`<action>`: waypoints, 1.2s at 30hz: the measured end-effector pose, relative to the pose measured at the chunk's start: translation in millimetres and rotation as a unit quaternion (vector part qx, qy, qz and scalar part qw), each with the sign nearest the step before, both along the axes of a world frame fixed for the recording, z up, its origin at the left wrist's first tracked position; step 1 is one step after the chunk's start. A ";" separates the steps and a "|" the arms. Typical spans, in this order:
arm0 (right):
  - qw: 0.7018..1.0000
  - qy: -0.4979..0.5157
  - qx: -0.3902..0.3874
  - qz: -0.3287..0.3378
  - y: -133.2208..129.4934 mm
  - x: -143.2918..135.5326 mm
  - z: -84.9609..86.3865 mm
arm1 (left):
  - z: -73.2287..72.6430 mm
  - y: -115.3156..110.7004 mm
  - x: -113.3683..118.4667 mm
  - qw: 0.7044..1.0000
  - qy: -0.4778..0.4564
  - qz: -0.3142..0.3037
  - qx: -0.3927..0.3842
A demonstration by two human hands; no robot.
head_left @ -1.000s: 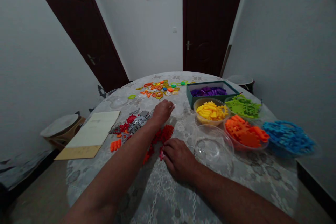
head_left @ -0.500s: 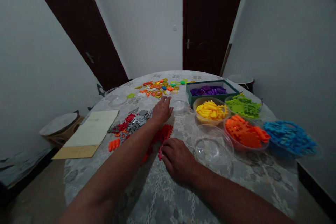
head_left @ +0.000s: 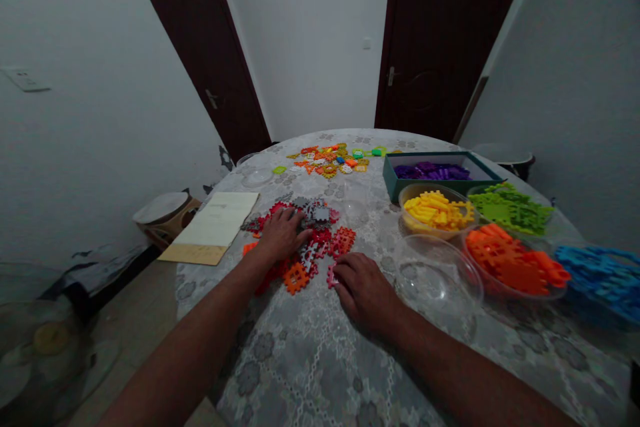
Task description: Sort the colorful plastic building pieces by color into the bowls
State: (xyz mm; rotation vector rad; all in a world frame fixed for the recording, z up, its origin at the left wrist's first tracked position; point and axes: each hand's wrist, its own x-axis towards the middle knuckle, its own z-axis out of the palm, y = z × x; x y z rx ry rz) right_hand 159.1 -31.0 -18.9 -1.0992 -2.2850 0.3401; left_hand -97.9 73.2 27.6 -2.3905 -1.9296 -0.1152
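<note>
My left hand (head_left: 283, 235) rests on a mixed heap of red and grey toothed plastic building pieces (head_left: 320, 240), its fingers spread. An orange square building piece (head_left: 296, 278) lies just below that hand, at the near edge of the heap. My right hand (head_left: 367, 288) is on the tablecloth to the right of the heap, fingers curled over a pink building piece (head_left: 331, 276) that is mostly hidden under the fingertips. Close by is a red-orange toothed piece (head_left: 344, 240), flat on the heap's right side.
To the right stand tubs of yellow pieces (head_left: 435, 210), green pieces (head_left: 510, 207), orange pieces (head_left: 515, 263) and blue pieces (head_left: 600, 280). A green box (head_left: 395, 190) holds purple pieces. A clear lid (head_left: 425, 280), notebook (head_left: 215, 223) and distant mixed pieces (head_left: 330, 160) also lie here.
My left hand has come back from beyond the heap and down onto it. My right hand stays by the pink piece. The view has turned left.
</note>
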 end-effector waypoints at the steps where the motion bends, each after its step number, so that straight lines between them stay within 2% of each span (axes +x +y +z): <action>1: 1.000 0.001 0.002 0.000 0.3 0.1 -1.0 | -3.1 -4.2 -0.2 1.000 -0.006 -0.004 0.007; 8: 1.000 0.009 0.010 0.008 2.3 0.6 -5.8 | -18.3 -28.2 12.5 0.999 -0.023 0.013 0.043; 10: 1.000 0.013 0.014 0.005 2.2 0.1 -5.4 | -16.1 -29.7 20.3 0.999 -0.029 0.001 0.045; 15: 1.000 0.010 0.004 0.007 2.8 -0.6 -1.4 | -0.2 -26.8 48.1 0.996 -0.056 -0.042 0.058; 19: 1.000 0.000 -0.005 0.006 3.2 0.0 1.1 | 1.9 -21.0 71.3 0.986 -0.059 -0.135 0.073; 22: 1.000 -0.005 -0.009 0.001 2.7 0.3 2.2 | -0.8 -9.8 87.6 0.981 -0.047 -0.177 0.066; 25: 1.000 -0.008 -0.009 -0.002 2.1 0.6 2.6 | 1.7 7.1 102.5 0.983 -0.051 -0.168 0.058; 31: 1.000 0.006 -0.007 0.002 1.7 0.7 3.9 | 12.5 45.2 123.6 0.980 -0.039 -0.162 0.105; 36: 1.000 0.007 -0.008 0.002 1.9 0.9 4.9 | 8.9 75.2 136.3 0.979 -0.015 -0.180 0.091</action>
